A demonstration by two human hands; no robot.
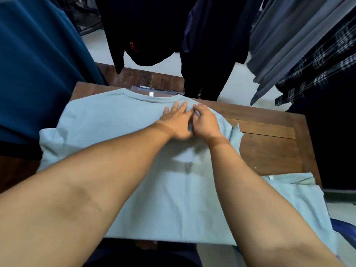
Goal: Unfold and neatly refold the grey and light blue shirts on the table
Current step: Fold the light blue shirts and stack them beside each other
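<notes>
The light blue shirt (119, 120) lies spread flat on the wooden table (269, 151) in front of me. Its collar (134, 97) is at the far side, with a small white label (151, 94) showing inside the neck. Its near hem reaches the table edge closest to me. The left side droops over the table's left edge, and the right sleeve (235, 132) is rumpled and partly standing up beside my right wrist.

Both my hands sit on the shirt's right shoulder, just below the collar and touching each other. My left hand (177, 122) lies flat, its fingers (182, 106) straight and spread, pressing the cloth down. My right hand (207, 123) has its fingers bent, and its fingertips (196, 108) nip a small fold of the shirt. The frame is slightly blurred there, so I cannot tell how much cloth they hold.

A second pale blue garment (296, 193) lies at the near right corner of the table, partly under the spread shirt, with its own white tag (271, 177) visible. Beyond the collar, at the table's far edge, a thin dark grey layer (138, 87) shows; I cannot tell what it is.

Hanging clothes surround the table: a teal garment (38, 64) on the left, black garments (150, 35) ahead, and a grey garment (285, 45) and a checked garment (327, 60) on the right. A pale floor (237, 81) shows between them.
</notes>
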